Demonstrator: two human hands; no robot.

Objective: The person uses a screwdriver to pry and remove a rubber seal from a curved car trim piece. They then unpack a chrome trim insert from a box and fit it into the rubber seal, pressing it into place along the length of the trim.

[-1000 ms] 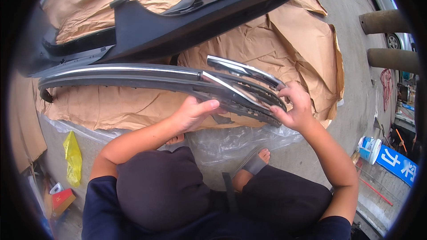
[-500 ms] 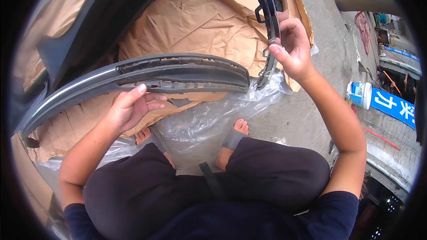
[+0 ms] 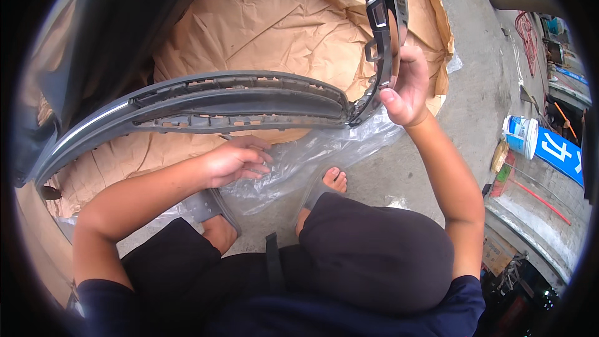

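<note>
My right hand (image 3: pixel 410 90) grips a glossy black trim strip (image 3: pixel 385 37) with square clip loops along its inner edge. The strip stands steeply, and its lower end meets the right end of a dark grey car bumper (image 3: pixel 299 105). Whether the two are clipped together I cannot tell. Slotted channels run along the bumper, which curves away to the left with a bright strip (image 3: pixel 87 126) on it. My left hand (image 3: pixel 239 161) hovers just in front of the bumper's near edge, fingers loosely apart, holding nothing.
Crumpled brown paper (image 3: pixel 274 31) and clear plastic sheeting (image 3: pixel 287 162) lie under the bumper. A large dark panel (image 3: pixel 125 31) rises at the upper left. On the right are a white and blue bucket (image 3: pixel 523 137), a blue sign (image 3: pixel 558 153) and a coiled red hose (image 3: pixel 527 34).
My left hand has left the bumper's edge and moved right and nearer to me. The strip's lower end has come against the bumper's right end, my right hand lower with it.
</note>
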